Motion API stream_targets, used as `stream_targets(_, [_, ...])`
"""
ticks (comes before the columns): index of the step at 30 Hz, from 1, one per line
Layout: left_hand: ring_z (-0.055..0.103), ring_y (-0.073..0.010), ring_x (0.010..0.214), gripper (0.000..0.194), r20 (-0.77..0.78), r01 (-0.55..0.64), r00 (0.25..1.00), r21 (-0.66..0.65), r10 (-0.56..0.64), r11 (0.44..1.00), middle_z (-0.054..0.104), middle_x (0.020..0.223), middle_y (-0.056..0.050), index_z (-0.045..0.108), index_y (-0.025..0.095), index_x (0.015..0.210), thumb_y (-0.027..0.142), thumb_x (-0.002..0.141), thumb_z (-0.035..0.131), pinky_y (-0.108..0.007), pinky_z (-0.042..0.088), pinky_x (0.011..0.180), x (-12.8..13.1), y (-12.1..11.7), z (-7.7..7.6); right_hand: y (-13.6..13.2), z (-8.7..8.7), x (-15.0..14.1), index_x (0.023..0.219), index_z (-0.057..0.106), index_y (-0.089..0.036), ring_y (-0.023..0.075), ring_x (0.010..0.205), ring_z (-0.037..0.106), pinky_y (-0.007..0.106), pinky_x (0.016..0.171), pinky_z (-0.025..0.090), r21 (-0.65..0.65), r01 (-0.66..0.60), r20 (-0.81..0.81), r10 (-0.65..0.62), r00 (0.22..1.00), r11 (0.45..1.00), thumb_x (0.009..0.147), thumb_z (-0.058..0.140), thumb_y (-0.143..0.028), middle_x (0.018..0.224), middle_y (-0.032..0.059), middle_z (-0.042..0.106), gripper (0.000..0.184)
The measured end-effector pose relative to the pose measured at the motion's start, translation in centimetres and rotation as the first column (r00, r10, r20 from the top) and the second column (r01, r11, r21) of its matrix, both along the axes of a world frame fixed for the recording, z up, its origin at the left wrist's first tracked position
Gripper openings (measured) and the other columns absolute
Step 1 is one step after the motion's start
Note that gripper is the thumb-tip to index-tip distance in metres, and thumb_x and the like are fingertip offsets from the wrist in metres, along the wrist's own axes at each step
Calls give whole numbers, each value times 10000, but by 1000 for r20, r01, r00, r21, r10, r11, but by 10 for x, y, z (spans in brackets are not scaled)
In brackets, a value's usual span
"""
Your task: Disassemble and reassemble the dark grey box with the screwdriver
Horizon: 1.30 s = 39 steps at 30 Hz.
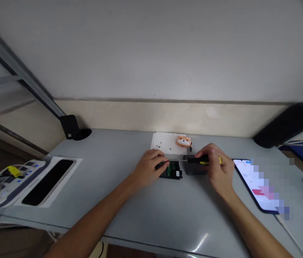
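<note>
My right hand point(217, 168) is wrapped round a screwdriver point(198, 160) with a black and yellow handle. Its thin shaft points left, nearly level, and the tip ends at the fingers of my left hand point(151, 165). Those left fingers are pinched together at the tip; whatever is between them is too small to make out. Under them lies a black device with an exposed green circuit board point(171, 170), its left part hidden by my left hand. A dark box-like block point(194, 170) sits just right of the device, partly behind the screwdriver and right hand.
Behind the device, a white paper point(164, 139) bears several tiny dark screws point(159, 146) and an orange dog-faced case point(183, 141). A lit phone point(256, 186) lies right, its cable trailing forward. At left are a dark phone point(48, 182) and a power strip point(19, 182) with cables.
</note>
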<state>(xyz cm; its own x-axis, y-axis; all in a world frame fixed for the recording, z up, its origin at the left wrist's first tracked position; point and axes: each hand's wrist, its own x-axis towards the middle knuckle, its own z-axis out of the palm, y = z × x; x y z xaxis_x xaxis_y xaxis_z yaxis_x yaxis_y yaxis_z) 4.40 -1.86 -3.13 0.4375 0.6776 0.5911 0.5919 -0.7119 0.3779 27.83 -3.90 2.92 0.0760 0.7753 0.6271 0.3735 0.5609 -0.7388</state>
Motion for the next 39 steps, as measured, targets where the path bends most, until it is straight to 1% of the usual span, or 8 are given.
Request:
stream_targets(9, [673, -160, 868, 183, 34, 2, 999, 142, -7, 990, 684, 945, -32, 735, 204, 984, 253, 1062, 577, -335, 545, 859, -1, 1, -1, -2, 4, -1, 660, 692, -204, 139, 603, 584, 230, 448, 462, -116, -3, -65, -4, 998, 993, 1019, 463, -615, 693, 38, 639, 591])
stream_targets(12, [663, -154, 861, 180, 25, 8, 1000, 161, -13, 987, 676, 949, -29, 735, 211, 973, 251, 1059, 582, -324, 545, 858, -1, 0, -1, -1, 6, -1, 702, 697, -210, 133, 578, 578, 233, 451, 480, -147, 20, -128, -39, 991, 989, 939, 602, -637, 687, 19, 647, 497])
stream_targets(16, [649, -157, 854, 175, 37, 15, 999, 153, -21, 988, 669, 949, -29, 743, 225, 988, 262, 1055, 585, -316, 547, 826, 1, -3, 0, 0, 8, -3, 854, 704, -226, 113, 486, 572, 238, 401, 490, -234, 32, -275, -98, 956, 972, 816, 775, -597, 729, -6, 691, 379])
stream_targets(20, [646, -153, 856, 158, 86, 27, 995, 151, -41, 988, 670, 958, -34, 739, 208, 989, 239, 1047, 595, -308, 548, 817, 4, -5, -1, 0, 10, -6, 1073, 684, -257, 130, 555, 648, 249, 424, 516, -213, -72, -325, -1, 946, 974, 816, 798, -568, 919, 33, 773, 420])
stream_targets(23, [656, -165, 889, 173, 70, 33, 997, 100, -40, 994, 676, 969, -36, 745, 221, 986, 255, 1052, 588, -330, 555, 855, 5, -6, -1, 0, 9, -9, 1127, 664, -267, 135, 594, 668, 275, 503, 569, -175, -111, -337, 47, 940, 978, 830, 800, -537, 911, 27, 780, 424])
stream_targets(26, [667, -223, 1060, 167, -6, 28, 1000, -14, -28, 1000, 698, 1120, -63, 740, 258, 1142, 335, 1014, 664, -412, 548, 979, 4, -8, 0, 0, 6, -11, 1122, 665, -267, 125, 568, 650, 292, 544, 585, -177, -69, -319, 9, 948, 982, 876, 762, -467, 863, 9, 769, 332])
stream_targets(31, [574, -309, 1350, 596, -112, 56, 990, -215, -82, 975, 637, 1438, -118, 564, 251, 1449, 469, 932, 765, -521, 432, 1178, 5, -9, 2, 1, -3, -13, 1137, 698, -272, 133, 599, 659, 307, 583, 589, -176, 2, -227, -42, 973, 984, 860, 749, -358, 868, 5, 758, 295])
stream_targets(39, [623, -273, 1309, 443, -133, 80, 983, -297, -124, 952, 703, 1371, -78, 624, 259, 1385, 401, 977, 721, -475, 419, 1181, 8, -7, -2, 2, -12, -16, 1195, 724, -270, 142, 617, 642, 325, 619, 591, -243, -14, -146, -22, 989, 970, 861, 734, -377, 892, 21, 762, 351])
